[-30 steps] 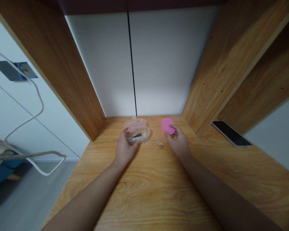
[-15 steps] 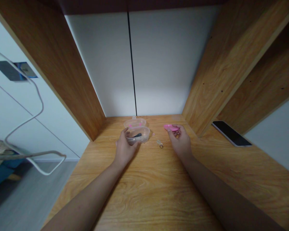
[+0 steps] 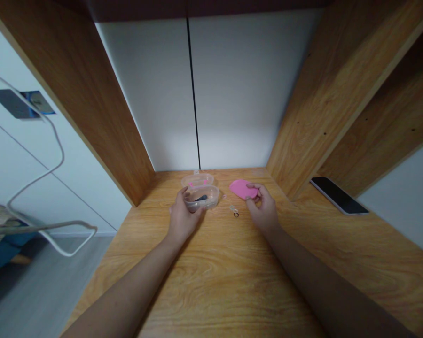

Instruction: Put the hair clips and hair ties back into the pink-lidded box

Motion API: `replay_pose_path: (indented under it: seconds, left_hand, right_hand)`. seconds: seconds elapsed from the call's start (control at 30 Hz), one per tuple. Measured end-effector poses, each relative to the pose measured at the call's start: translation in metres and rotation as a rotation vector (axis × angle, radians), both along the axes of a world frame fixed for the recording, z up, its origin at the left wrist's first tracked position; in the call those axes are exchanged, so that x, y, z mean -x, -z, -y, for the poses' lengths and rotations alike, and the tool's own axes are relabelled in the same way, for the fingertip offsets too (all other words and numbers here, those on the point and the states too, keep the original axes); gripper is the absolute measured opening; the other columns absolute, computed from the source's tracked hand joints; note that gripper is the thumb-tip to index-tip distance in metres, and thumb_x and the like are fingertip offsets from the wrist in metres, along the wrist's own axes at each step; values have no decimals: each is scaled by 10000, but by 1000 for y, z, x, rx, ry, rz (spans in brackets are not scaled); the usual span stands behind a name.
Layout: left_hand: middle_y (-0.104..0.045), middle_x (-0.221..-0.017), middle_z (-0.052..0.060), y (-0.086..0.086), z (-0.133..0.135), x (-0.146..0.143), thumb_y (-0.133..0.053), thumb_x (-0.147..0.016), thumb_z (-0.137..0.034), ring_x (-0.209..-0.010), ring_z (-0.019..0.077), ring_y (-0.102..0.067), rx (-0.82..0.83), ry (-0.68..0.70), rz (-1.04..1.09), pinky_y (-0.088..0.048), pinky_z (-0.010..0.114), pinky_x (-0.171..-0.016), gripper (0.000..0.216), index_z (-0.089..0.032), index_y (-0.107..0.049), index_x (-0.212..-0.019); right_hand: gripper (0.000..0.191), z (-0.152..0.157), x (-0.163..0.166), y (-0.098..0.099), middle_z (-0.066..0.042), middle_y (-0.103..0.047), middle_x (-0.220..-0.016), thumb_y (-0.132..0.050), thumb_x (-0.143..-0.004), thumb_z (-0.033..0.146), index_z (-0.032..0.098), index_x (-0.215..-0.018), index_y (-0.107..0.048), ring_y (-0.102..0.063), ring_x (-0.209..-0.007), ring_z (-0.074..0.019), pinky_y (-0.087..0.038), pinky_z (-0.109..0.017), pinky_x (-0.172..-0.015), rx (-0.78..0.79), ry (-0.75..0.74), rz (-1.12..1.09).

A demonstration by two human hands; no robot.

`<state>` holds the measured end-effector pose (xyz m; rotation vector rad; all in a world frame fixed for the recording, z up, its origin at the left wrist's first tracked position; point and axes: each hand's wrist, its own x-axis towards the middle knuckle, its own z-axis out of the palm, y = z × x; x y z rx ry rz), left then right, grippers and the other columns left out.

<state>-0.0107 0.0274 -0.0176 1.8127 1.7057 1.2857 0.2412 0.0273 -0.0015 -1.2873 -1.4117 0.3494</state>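
My left hand [image 3: 183, 217] grips the left side of a small clear plastic box [image 3: 212, 199], its fingers and thumb around the near wall. The box's hinged lid [image 3: 197, 180] is up at the back, with pink marks on it. Inside the box lies a dark, slim object [image 3: 201, 198] whose kind I cannot make out. My right hand [image 3: 263, 209] pinches a flat pink oval piece [image 3: 242, 188] between thumb and fingers, its broad face turned up. Between the hands, a small dark ring [image 3: 236, 215] with a pale loop [image 3: 231, 208] lies on the wood.
A phone [image 3: 339, 195] rests on the wooden desktop [image 3: 211, 277] at the right, past an upright wooden panel [image 3: 303, 126]. Another panel [image 3: 102, 103] stands at the left. A white cable [image 3: 58, 141] hangs beyond the desk's left edge.
The pink piece has tilted from nearly edge-on to showing its broad face, and it reaches further left. My right hand has shifted slightly; my left hand and the box stay put.
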Motion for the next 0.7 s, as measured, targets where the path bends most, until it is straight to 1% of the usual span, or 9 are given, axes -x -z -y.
replay_pose_path:
  seconds: [0.07, 0.2, 0.3, 0.43, 0.53, 0.6, 0.7]
  left_hand:
    - [-615, -1298, 133, 2, -1, 1, -815, -717, -330, -1201, 293, -604, -28, 6, -11, -471, 495, -1019, 815, -223, -388, -1402]
    - [-569, -1335, 142, 5, -4, 3, -825, -699, -333, -1237, 303, -569, -93, 7, -36, -445, 515, -1059, 815, -206, -419, -1394]
    - [-588, -1288, 140, 7, -6, 4, -819, -707, -328, -1216, 303, -585, -86, 20, -28, -466, 510, -1042, 840, -192, -404, -1424]
    - [-595, -1308, 158, 8, -7, 3, -816, -716, -314, -1228, 308, -590, -71, 56, 0, -475, 500, -1043, 880, -175, -373, -1464]
    - [-592, -1338, 164, 7, -6, 2, -813, -724, -320, -1233, 304, -599, -66, 115, 17, -485, 488, -1040, 874, -185, -376, -1468]
    - [-595, -1344, 162, 6, -4, 2, -805, -735, -348, -1236, 303, -599, -68, 155, -6, -484, 484, -1043, 848, -188, -393, -1459]
    - [-584, -1366, 160, 2, -1, 0, -769, -770, -374, -1258, 298, -583, -81, 214, -74, -465, 478, -1066, 797, -185, -404, -1452]
  right_hand:
    - [359, 1, 0, 0, -34, -644, -908, -569, -768, 202, 210, -1125, -596, -555, -709, -181, -464, -319, -706, -38, -36, 7]
    - [421, 4, 2, 0, -68, -638, -1082, -547, -733, 136, 211, -1146, -579, -599, -924, -225, -466, -345, -828, -115, -144, -28]
    - [432, 5, 1, 1, -53, -630, -1054, -497, -695, 100, 217, -1101, -591, -593, -975, -234, -459, -346, -850, -152, -203, -93]
    - [440, 4, -3, 4, -34, -632, -980, -437, -658, 96, 221, -1033, -630, -587, -941, -233, -447, -353, -844, -194, -287, -126]
    - [418, 5, -4, 4, -30, -634, -924, -423, -680, 105, 224, -990, -677, -587, -906, -234, -444, -360, -819, -175, -370, -68]
    - [393, 7, -3, 2, -38, -633, -910, -429, -719, 120, 226, -979, -704, -591, -906, -241, -447, -373, -821, -160, -425, -11]
    - [365, 13, 2, -4, -60, -636, -989, -452, -801, 173, 236, -1039, -721, -596, -980, -262, -458, -415, -888, -141, -463, 54]
